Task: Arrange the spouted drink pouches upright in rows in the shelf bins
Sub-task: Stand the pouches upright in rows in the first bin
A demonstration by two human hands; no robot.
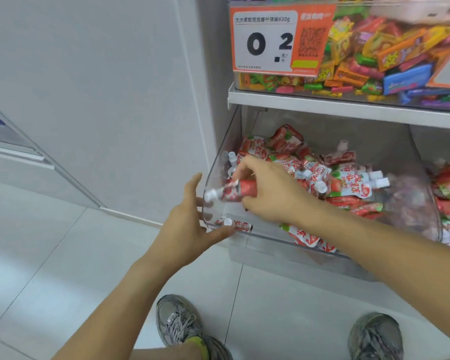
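The right hand point(268, 190) has its fingers curled round a red pouch point(238, 191) at the clear bin's point(220, 141) front-left corner, spout leftward, likely to stand it. The left hand point(190, 224), fingers spread wide, steadies that corner.

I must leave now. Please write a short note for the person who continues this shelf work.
Right hand grips one pouch, lying sideways, at the clear bin's left end.
Left hand is open, fingers on the bin's outer left corner.
One pouch at front left lies flat; the pile of pouches is jumbled.
Done: no upright row visible.
Left: stand all in rows.
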